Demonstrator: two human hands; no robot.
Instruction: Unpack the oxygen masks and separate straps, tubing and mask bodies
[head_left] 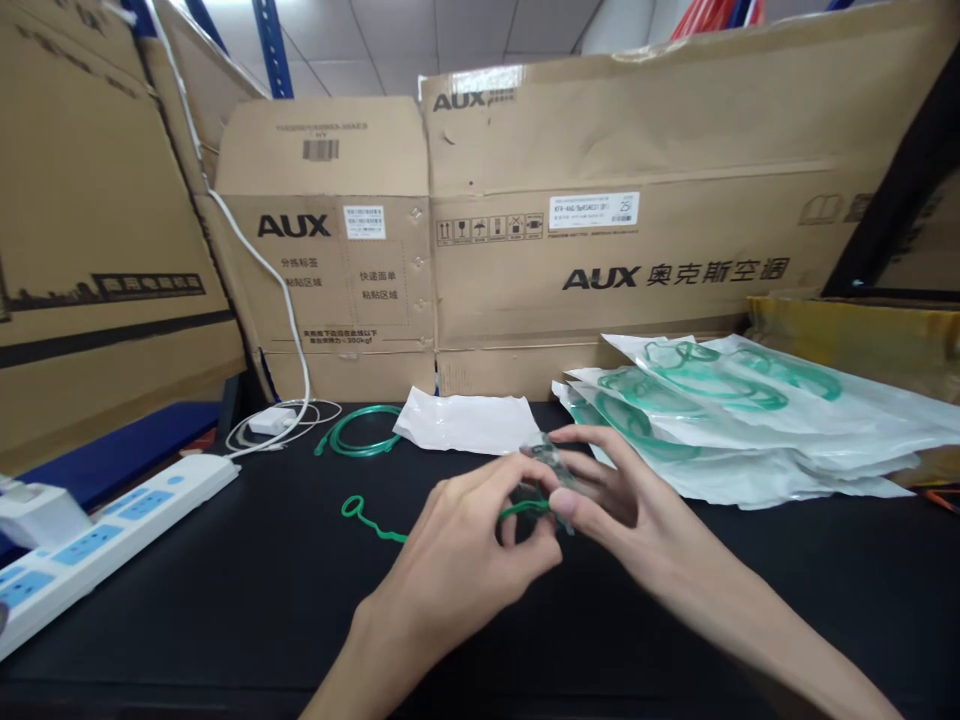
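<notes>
My left hand (469, 530) is closed, thumb and fingers curled round a green elastic strap (525, 508). The strap's looped end (352, 507) trails out to the left over the black table. My right hand (611, 495) pinches a clear, green-tinted plastic piece (553, 462), seemingly an oxygen mask, at the strap's other end. Fingers cover much of this piece, so its full shape is hidden. Both hands meet just above the table. Behind them lies a flat white pouch (469, 422), with a coil of green tubing (360, 432) to its left.
Several white-and-clear pouches (720, 400) with green tubing inside are piled at the right. A white power strip (127, 540) runs along the left, near a white cable with an adapter (271, 420). Cardboard boxes (600, 240) wall off the back.
</notes>
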